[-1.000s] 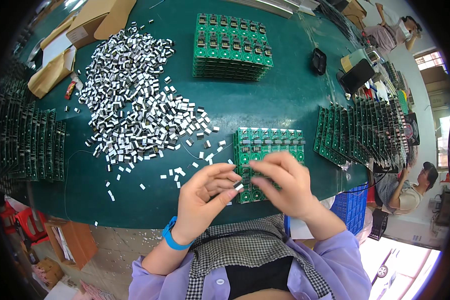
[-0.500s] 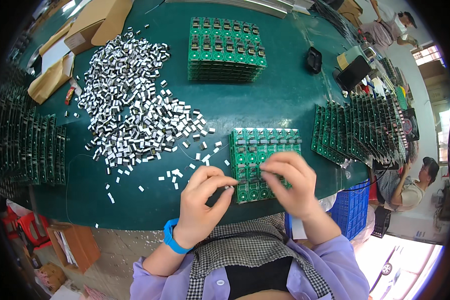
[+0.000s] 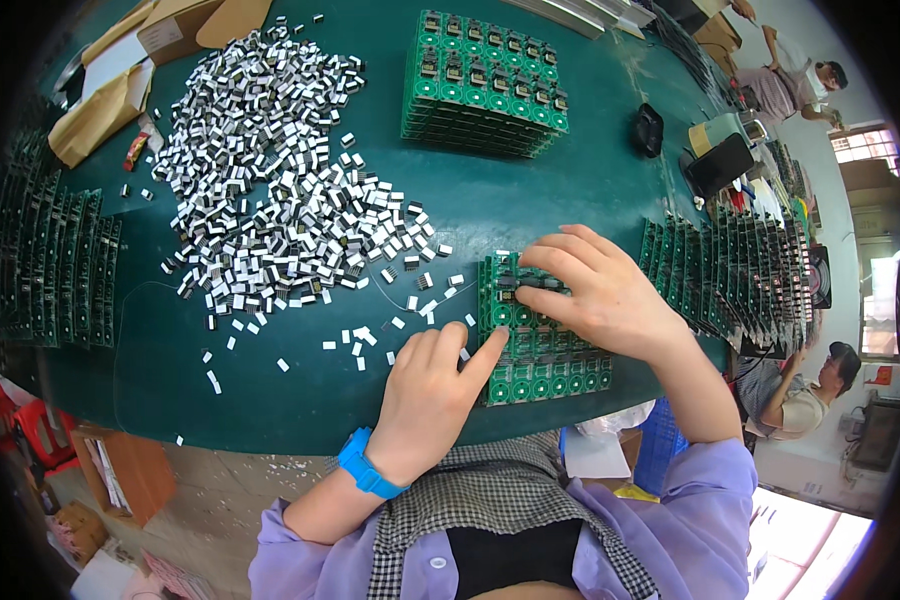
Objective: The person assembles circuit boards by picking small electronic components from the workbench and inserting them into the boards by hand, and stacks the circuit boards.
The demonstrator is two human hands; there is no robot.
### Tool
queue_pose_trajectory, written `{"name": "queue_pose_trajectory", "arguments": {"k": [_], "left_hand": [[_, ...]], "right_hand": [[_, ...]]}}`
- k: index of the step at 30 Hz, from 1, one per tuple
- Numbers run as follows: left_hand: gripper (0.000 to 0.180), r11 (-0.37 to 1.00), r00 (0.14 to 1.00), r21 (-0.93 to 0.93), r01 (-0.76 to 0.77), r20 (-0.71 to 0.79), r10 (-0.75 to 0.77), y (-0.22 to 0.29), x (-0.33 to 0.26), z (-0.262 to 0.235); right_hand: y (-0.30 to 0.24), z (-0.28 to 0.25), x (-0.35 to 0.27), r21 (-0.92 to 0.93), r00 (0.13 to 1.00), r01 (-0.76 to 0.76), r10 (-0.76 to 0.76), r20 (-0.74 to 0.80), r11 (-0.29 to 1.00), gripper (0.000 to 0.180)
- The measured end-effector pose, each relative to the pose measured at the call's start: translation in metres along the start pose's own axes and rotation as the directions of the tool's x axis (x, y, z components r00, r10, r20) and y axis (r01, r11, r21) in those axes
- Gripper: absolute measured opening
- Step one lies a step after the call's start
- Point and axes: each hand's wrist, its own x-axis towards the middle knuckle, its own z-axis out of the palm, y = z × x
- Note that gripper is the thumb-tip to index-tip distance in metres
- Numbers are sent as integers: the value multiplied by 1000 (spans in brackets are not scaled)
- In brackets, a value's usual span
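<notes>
A green circuit-board panel (image 3: 550, 384) with rows of round printed patterns and small dark parts lies in front of me. My left hand (image 3: 428, 398), wearing a blue wristband (image 3: 368, 465), is at its left edge. The thumb reaches onto the panel, apart from the bent fingers, and nothing shows in its grip. Over the panel's upper part is my right hand (image 3: 600, 295), palm down. Its thumb and index fingertips are spread beside the dark parts at the upper left, and it hides much of the upper rows.
A large heap of small white-topped black components (image 3: 270, 190) covers the table's left side, with several strays near my left hand. Stacked panels (image 3: 485, 90) stand at the back. More boards stand at left (image 3: 65, 265) and right (image 3: 720, 270). Two people are at the far right.
My left thumb and fingers, pinched together before, have parted, and the thumb now reaches onto the panel. My right hand has moved up to the panel's upper rows. The whole view has shifted slightly.
</notes>
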Motion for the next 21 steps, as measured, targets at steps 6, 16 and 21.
{"name": "queue_pose_trajectory", "arguments": {"k": [6,16,21], "left_hand": [[51,1000,1000,30,-5,7,5,1,-2,0],[49,999,1000,36,-19,14,19,0,-4,-1],[49,999,1000,37,-17,10,17,-1,-5,1]], "right_hand": [[8,0,5,16,994,95,-96,46,995,25],[8,4,0,202,993,49,-27,-113,978,29],[9,4,4,171,994,75,-59,-94,982,25]]}}
